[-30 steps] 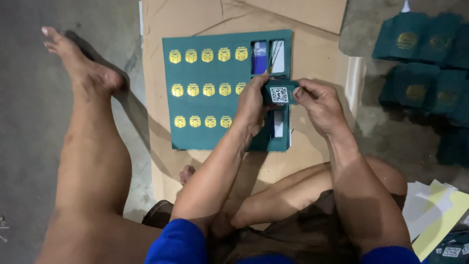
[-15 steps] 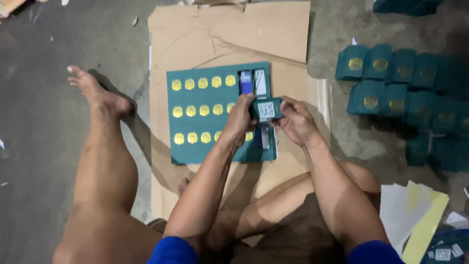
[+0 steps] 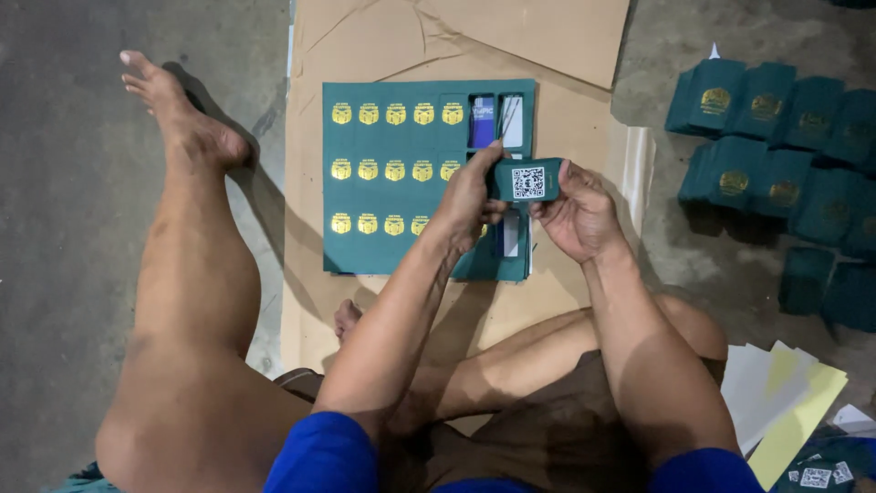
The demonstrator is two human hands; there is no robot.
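Since half a second ago the small dark-green folded card box (image 3: 526,179) has barely moved: it stays pinched between the left hand (image 3: 470,196) and the right hand (image 3: 577,215), both closed on its ends, above the flat green printed sheet with rows of gold emblems (image 3: 392,192). The sheet lies smooth and matte on creased brown cardboard (image 3: 566,36). Finished green boxes (image 3: 776,137) are stacked on the rough concrete floor at right.
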